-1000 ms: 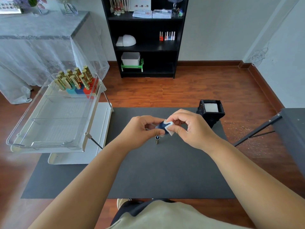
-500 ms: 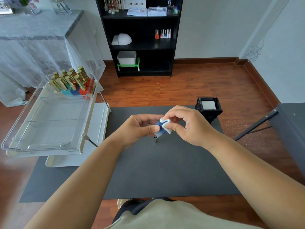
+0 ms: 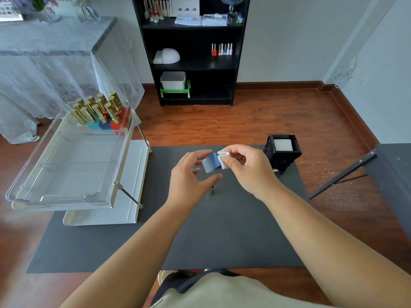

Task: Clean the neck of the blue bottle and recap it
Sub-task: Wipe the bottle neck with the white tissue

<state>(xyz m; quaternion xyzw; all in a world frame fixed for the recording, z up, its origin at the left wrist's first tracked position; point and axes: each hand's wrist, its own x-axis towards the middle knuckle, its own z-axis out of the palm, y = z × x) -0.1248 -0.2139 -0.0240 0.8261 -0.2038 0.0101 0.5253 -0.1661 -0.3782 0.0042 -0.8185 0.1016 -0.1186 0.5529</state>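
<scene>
The blue bottle (image 3: 210, 164) hangs tilted above the black mat (image 3: 222, 230), its neck end wrapped in a small white pad (image 3: 223, 160). My right hand (image 3: 246, 167) pinches the pad around the neck with thumb and forefinger. My left hand (image 3: 191, 176) is just left of the bottle with its fingers spread. Its forefinger reaches over the bottle's top edge and its thumb sits below, apart from the bottle. The gold cap (image 3: 211, 190) stands upright on the mat under my hands.
A black square holder (image 3: 282, 161) with white pads stands at the mat's far right. A clear tray (image 3: 66, 174) on a white rack at the left holds several gold-capped bottles (image 3: 100, 110). A dark table's edge (image 3: 391, 174) juts in at right.
My left hand has let go of the bottle's body and spread its fingers. My right hand keeps the pad pinched on the neck and has lifted slightly.
</scene>
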